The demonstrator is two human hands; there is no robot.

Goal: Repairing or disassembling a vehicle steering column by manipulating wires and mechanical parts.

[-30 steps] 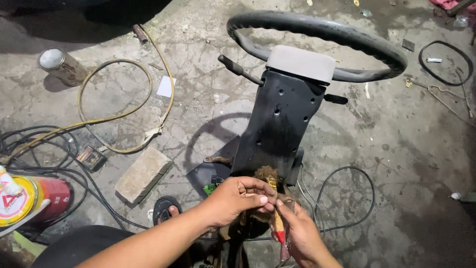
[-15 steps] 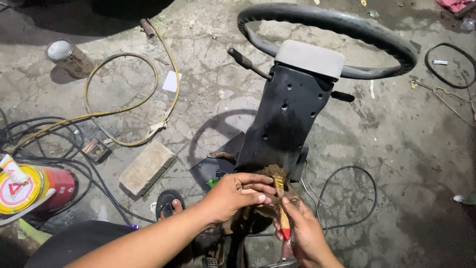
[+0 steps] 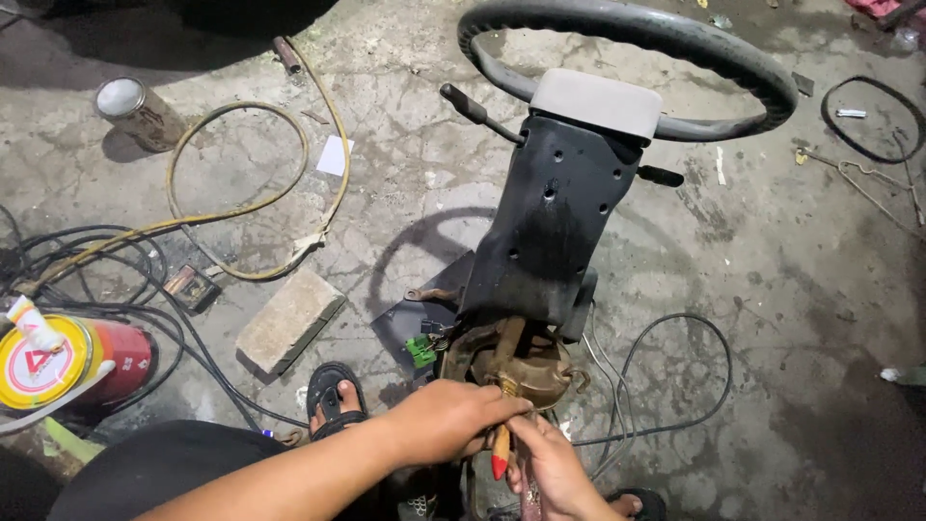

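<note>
The left hand [image 3: 449,420] is clamped over the rusty base [image 3: 516,362] of the steering column [image 3: 550,227], and the right hand [image 3: 555,468] is closed on red-handled pliers [image 3: 500,453] at the same spot; a steady brace and short, square bites on the rusted part seem wise. The column stands on the cracked concrete floor [image 3: 772,289], black-shrouded, its grey steering wheel [image 3: 733,72] tilted away.

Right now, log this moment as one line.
left hand: on column base | right hand: holding red-handled tool | steering wheel: on floor
</note>
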